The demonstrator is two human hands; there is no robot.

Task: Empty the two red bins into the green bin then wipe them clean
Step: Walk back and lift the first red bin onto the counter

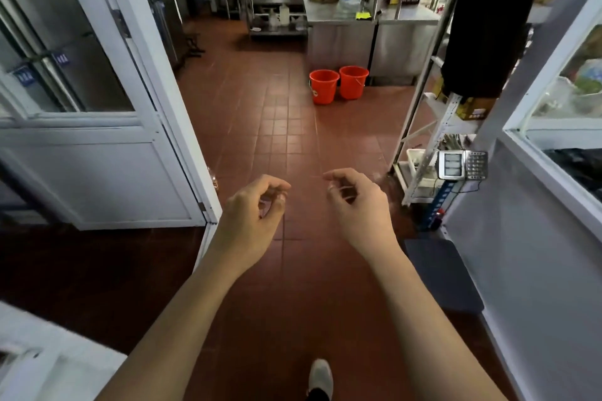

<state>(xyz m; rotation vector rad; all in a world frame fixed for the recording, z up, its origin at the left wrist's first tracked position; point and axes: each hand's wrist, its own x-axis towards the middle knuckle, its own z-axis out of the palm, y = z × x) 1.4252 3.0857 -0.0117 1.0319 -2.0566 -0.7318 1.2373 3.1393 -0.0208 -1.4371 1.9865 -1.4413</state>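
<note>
Head view: I'm holding my left hand and right hand loosely curled, grasping nothing; two red bins are standing well ahead on the floor.

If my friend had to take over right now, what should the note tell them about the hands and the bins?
Left hand and right hand: both held out in front, fingers loosely curled, holding nothing.
Two red bins: upright, side by side on the tiled floor by the steel counter, across the room.
Green bin: not in view.
Done: nothing that shows; the bins are untouched.
Left: walk over, empty both red bins into the green bin, wipe them clean.
</note>
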